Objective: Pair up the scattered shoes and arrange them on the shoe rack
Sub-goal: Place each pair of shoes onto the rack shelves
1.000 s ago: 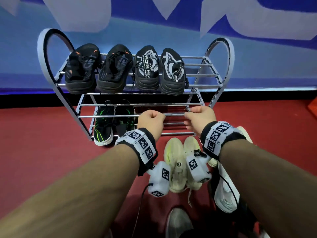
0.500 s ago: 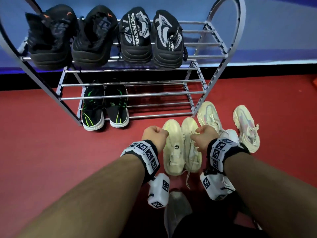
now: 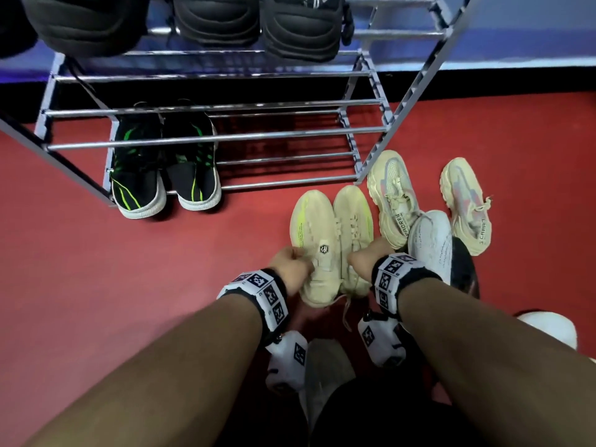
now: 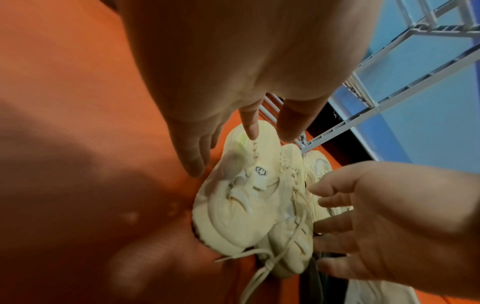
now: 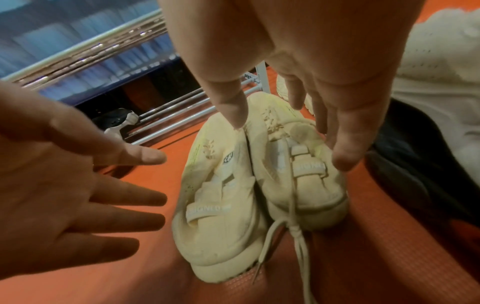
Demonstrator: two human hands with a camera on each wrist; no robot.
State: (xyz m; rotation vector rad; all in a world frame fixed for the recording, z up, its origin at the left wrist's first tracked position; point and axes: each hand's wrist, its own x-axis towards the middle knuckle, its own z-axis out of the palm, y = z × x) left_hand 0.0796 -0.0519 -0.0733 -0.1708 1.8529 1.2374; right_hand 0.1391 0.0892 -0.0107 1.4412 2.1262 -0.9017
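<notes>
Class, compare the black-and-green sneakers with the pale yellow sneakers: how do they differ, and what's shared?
The black-and-green sneakers are dark with white soles; the pale yellow sneakers are light throughout. The dark pair sits low on the shoe rack; the yellow pair, on the red floor. The left hand and right hand flank the yellow pair, not the dark one. Both stand side by side.
</notes>
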